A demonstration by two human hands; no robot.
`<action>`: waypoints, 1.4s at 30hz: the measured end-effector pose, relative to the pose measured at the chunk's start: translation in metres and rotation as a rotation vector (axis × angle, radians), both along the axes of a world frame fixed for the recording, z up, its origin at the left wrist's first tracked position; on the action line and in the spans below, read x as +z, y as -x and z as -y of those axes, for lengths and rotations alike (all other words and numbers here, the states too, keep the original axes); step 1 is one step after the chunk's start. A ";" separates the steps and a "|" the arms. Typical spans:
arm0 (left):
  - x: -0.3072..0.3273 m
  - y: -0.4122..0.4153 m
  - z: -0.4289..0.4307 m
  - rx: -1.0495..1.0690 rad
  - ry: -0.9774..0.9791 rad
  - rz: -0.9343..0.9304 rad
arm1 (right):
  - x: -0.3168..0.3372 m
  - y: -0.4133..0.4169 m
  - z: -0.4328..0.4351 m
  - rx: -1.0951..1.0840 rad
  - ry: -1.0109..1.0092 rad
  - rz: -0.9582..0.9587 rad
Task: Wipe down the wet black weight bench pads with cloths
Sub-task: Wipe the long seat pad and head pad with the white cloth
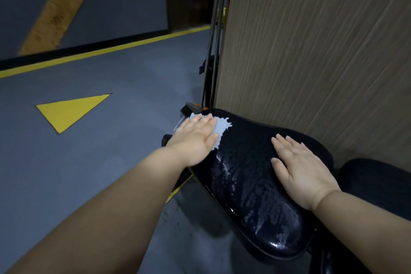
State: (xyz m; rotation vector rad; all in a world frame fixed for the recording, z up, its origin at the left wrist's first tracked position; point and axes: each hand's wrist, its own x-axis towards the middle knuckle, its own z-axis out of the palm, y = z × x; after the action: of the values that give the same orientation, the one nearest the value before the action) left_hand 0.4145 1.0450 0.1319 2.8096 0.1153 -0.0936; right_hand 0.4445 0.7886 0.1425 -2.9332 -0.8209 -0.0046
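A wet black bench pad (pixel 249 180) is seen from the head camera with a pale blue cloth (pixel 223 126) pressed to it.

The pad is set low at the right of the view, just beside a wood-grain panel (pixel 311 51), and water beads and streaks are seen along its glossy near half. The cloth is spread at the pad's far left end and is held down by the left hand (pixel 195 140), fingers straight and close together, nothing gripped. The right hand (pixel 298 169) is laid flat on the pad's right side, fingers extended and slightly spread, holding nothing. A second dark pad (pixel 373 182) is seen beside it at the right. A yellow triangle (pixel 69 111) is painted on the grey floor (pixel 111 173), and thin metal rods (pixel 213 51) are stood along the panel's edge.
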 end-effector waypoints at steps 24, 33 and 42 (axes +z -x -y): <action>0.007 -0.030 -0.032 0.110 0.199 -0.079 | -0.002 -0.003 0.001 0.000 -0.040 0.000; -0.031 0.042 -0.006 0.068 0.242 0.133 | -0.003 -0.003 0.000 -0.006 -0.041 -0.005; -0.036 0.093 0.061 -0.100 0.177 0.224 | -0.003 -0.002 0.001 -0.006 -0.109 -0.028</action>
State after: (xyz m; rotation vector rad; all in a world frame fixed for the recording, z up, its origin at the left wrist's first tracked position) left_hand 0.3215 0.9837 0.0964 2.6260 -0.0828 0.1793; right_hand 0.4460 0.7873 0.1400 -2.8275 -0.7814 -0.0088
